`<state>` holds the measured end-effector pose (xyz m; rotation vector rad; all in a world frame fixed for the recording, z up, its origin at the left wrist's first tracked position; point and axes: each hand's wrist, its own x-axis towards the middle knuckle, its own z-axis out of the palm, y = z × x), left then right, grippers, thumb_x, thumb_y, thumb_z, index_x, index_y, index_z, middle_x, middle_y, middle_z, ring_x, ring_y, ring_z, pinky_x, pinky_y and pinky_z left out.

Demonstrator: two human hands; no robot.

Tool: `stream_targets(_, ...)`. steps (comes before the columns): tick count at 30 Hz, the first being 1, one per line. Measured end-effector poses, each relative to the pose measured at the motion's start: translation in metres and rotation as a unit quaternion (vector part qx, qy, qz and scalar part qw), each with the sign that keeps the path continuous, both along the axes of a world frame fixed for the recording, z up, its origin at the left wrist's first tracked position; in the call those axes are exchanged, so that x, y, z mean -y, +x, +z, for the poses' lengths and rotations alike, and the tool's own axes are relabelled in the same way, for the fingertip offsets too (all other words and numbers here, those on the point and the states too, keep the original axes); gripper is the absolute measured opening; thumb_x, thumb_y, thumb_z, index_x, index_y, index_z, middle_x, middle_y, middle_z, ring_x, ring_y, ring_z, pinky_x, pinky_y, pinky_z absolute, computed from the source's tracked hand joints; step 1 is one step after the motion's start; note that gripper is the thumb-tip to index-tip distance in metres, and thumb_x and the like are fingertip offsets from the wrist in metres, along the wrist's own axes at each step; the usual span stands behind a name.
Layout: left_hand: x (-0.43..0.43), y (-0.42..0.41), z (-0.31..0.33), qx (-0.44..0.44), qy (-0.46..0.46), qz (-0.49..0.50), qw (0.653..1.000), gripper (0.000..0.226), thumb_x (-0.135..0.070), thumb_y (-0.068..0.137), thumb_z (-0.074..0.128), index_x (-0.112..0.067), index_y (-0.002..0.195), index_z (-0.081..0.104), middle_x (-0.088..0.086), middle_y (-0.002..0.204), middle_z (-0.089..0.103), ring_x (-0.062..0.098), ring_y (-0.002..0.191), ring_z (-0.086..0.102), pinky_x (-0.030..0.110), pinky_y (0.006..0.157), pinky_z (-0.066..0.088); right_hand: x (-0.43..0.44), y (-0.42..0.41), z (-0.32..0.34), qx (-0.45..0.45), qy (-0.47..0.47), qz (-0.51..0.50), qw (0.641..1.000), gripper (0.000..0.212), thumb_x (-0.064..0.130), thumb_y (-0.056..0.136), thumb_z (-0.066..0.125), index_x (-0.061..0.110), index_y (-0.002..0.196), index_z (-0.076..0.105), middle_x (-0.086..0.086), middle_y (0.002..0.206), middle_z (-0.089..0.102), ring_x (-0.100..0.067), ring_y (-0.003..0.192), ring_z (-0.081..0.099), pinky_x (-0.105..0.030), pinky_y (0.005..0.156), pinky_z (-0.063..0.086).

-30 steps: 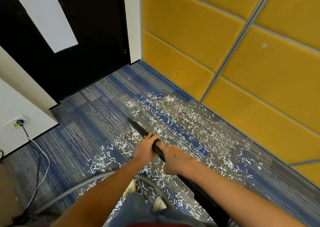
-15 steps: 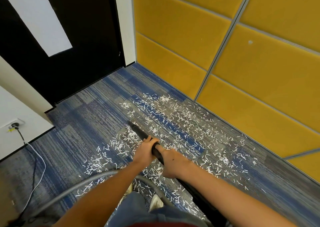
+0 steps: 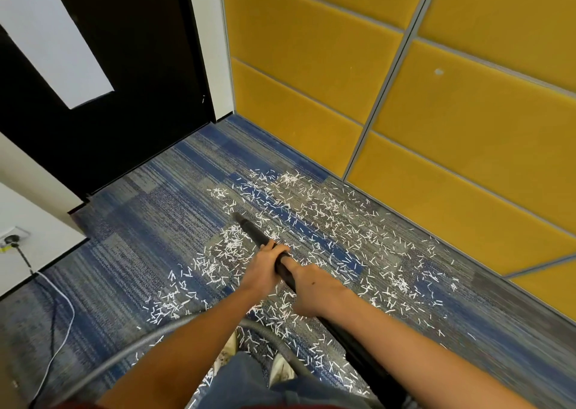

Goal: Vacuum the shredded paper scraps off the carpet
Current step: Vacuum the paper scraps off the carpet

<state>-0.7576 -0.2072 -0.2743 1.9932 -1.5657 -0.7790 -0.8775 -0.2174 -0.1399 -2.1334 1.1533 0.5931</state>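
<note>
White shredded paper scraps point(image 3: 314, 218) lie scattered over the blue and grey carpet point(image 3: 149, 221), thickest in the middle and toward the yellow wall. A black vacuum wand point(image 3: 254, 232) slants from lower right to upper left, its nozzle tip down on the carpet among the scraps. My left hand point(image 3: 265, 268) grips the wand further forward. Just behind it my right hand point(image 3: 314, 287) grips the same wand. A grey ribbed hose point(image 3: 124, 358) curves across the bottom left, passing under my arms.
Yellow padded wall panels point(image 3: 436, 128) run along the right. A black door point(image 3: 131, 66) stands at the far left corner. A wall socket point(image 3: 12, 240) with a plug and a white cable point(image 3: 62, 324) is at the left edge. My shoes point(image 3: 282, 371) stand among scraps.
The wand's nozzle has stayed near the same patch of scraps, with both hands holding it as before. The view has tilted slightly, showing more of the wall.
</note>
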Motion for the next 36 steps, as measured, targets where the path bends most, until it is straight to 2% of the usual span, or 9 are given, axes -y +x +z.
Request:
stream_targets(4, 0.007, 0.02, 0.001, 0.014, 0.004, 0.011, 1.0, 0.037, 0.002, 0.081, 0.062, -0.018, 0.112, 0.06, 0.006, 0.118, 0.057, 0.029, 0.103, 0.058, 0.044, 0.086, 0.051, 0.009, 0.017, -0.001, 0.012, 0.002, 0.004, 1.0, 0.071, -0.005, 0.082, 0.055, 0.024, 0.14, 0.025, -0.008, 0.098, 0.051, -0.023, 0.079, 0.058, -0.03, 0.06, 0.05)
stream_targets(6, 0.011, 0.032, 0.0, 0.008, 0.002, 0.017, 1.0, 0.036, 0.002, 0.08, 0.063, -0.018, 0.11, 0.061, 0.007, 0.118, 0.057, 0.03, 0.101, 0.059, 0.045, 0.083, 0.052, 0.013, 0.028, -0.002, 0.015, 0.003, 0.003, 1.0, 0.07, -0.005, 0.082, 0.055, 0.024, 0.14, 0.026, -0.007, 0.098, 0.049, -0.024, 0.082, 0.06, -0.031, 0.065, 0.053)
stream_targets(12, 0.018, 0.049, -0.001, 0.019, 0.011, 0.005, 1.0, 0.032, 0.001, 0.082, 0.062, -0.015, 0.11, 0.062, 0.009, 0.121, 0.057, 0.029, 0.106, 0.058, 0.042, 0.089, 0.05, 0.023, 0.047, -0.004, 0.012, 0.023, -0.001, 1.0, 0.074, -0.003, 0.083, 0.054, 0.025, 0.143, 0.021, -0.011, 0.109, 0.049, -0.025, 0.087, 0.062, -0.032, 0.068, 0.054)
stream_targets(16, 0.026, 0.051, -0.001, 0.028, 0.033, -0.01, 0.999, 0.04, -0.001, 0.081, 0.065, -0.017, 0.117, 0.059, 0.011, 0.128, 0.054, 0.03, 0.116, 0.054, 0.042, 0.094, 0.048, 0.028, 0.048, -0.003, 0.01, 0.017, -0.009, 1.0, 0.076, -0.004, 0.082, 0.056, 0.024, 0.144, 0.022, -0.006, 0.102, 0.045, -0.021, 0.082, 0.057, -0.027, 0.06, 0.049)
stream_targets(18, 0.031, 0.052, 0.001, 0.033, 0.04, -0.017, 0.999, 0.043, -0.002, 0.081, 0.065, -0.017, 0.121, 0.058, 0.01, 0.131, 0.052, 0.03, 0.117, 0.053, 0.043, 0.095, 0.048, 0.03, 0.049, -0.002, 0.004, 0.01, -0.018, 1.0, 0.078, -0.002, 0.083, 0.057, 0.026, 0.146, 0.02, -0.004, 0.099, 0.039, -0.021, 0.082, 0.053, -0.028, 0.064, 0.047)
stream_targets(24, 0.045, 0.056, 0.001, 0.027, 0.026, -0.037, 0.999, 0.034, -0.004, 0.082, 0.063, -0.019, 0.112, 0.058, 0.005, 0.114, 0.056, 0.029, 0.105, 0.057, 0.045, 0.087, 0.051, 0.037, 0.054, -0.001, -0.022, -0.001, -0.046, 0.999, 0.08, 0.002, 0.084, 0.06, 0.031, 0.146, 0.018, -0.005, 0.098, 0.044, -0.024, 0.086, 0.057, -0.03, 0.069, 0.049)
stream_targets(28, 0.052, 0.06, 0.001, 0.005, 0.03, -0.043, 0.999, 0.04, 0.002, 0.084, 0.061, -0.011, 0.121, 0.057, 0.015, 0.133, 0.048, 0.033, 0.122, 0.048, 0.047, 0.098, 0.045, 0.04, 0.062, 0.001, -0.024, -0.003, -0.048, 0.999, 0.081, 0.001, 0.084, 0.06, 0.029, 0.146, 0.017, -0.004, 0.095, 0.044, -0.023, 0.082, 0.056, -0.03, 0.068, 0.05)
stream_targets(31, 0.055, 0.068, 0.006, 0.022, 0.045, -0.046, 0.998, 0.049, 0.0, 0.086, 0.057, -0.012, 0.132, 0.052, 0.014, 0.143, 0.041, 0.032, 0.131, 0.04, 0.042, 0.107, 0.036, 0.043, 0.07, 0.0, -0.022, -0.007, -0.048, 0.999, 0.078, -0.001, 0.084, 0.058, 0.027, 0.145, 0.019, -0.004, 0.094, 0.047, -0.023, 0.082, 0.058, -0.032, 0.068, 0.054)
stream_targets(36, 0.054, 0.081, 0.003, -0.007, 0.04, -0.04, 0.998, 0.042, 0.005, 0.08, 0.062, -0.021, 0.112, 0.058, 0.004, 0.116, 0.054, 0.027, 0.102, 0.056, 0.043, 0.087, 0.05, 0.043, 0.084, -0.002, -0.014, -0.005, -0.039, 0.999, 0.077, -0.003, 0.084, 0.056, 0.027, 0.145, 0.02, -0.003, 0.091, 0.049, -0.023, 0.081, 0.058, -0.027, 0.061, 0.047)
